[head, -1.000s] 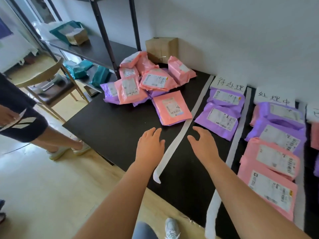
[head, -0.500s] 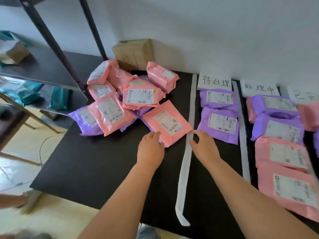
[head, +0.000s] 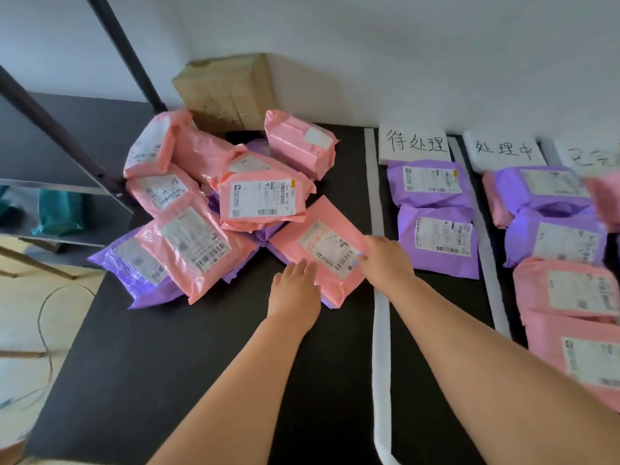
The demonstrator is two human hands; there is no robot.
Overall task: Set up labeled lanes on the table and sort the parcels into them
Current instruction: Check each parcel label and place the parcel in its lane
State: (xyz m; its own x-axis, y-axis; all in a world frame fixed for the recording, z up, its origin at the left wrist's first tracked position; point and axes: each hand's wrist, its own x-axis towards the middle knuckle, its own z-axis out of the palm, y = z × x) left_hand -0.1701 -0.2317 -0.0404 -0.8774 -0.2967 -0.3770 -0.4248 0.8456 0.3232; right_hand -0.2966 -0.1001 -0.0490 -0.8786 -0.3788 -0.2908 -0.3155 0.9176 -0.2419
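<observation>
Black table (head: 201,347) is bearing a diagonal parcel (head: 322,213): left hand (head: 295,293) is touching its near edge, fingers straight; right hand (head: 385,263) is covering its right corner, grasp unclear.

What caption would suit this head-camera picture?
Left hand rests on a pink parcel the right hand grips, near the lane labels.

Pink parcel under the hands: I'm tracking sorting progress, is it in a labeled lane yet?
No, the pink parcel lies left of the white strip, by the unsorted pile, touched by the left hand and right hand.
</observation>
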